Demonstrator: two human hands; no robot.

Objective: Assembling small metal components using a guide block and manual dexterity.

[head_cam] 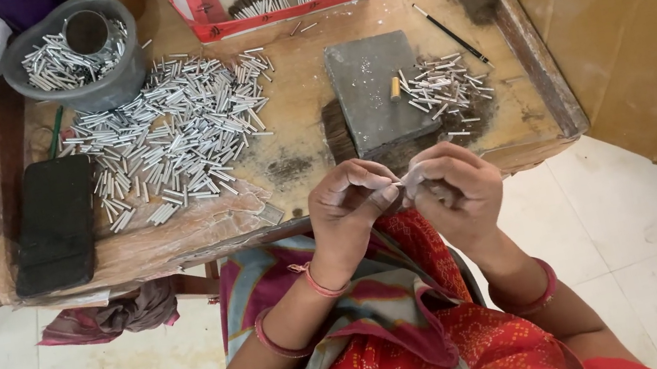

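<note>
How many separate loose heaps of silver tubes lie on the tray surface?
2: a large heap left of the grey stone slab, and a small heap at its right edge. More fill the grey bowl.

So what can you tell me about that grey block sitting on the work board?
The grey block is a flat, roughly square slab, stone-like or metal by its look, lying flat on the wooden board just beyond the hands. Its dull top is speckled with pale dust. A small tan stub rests at its right edge, and loose silver tubes spill against that side. Neither hand touches it.
</note>
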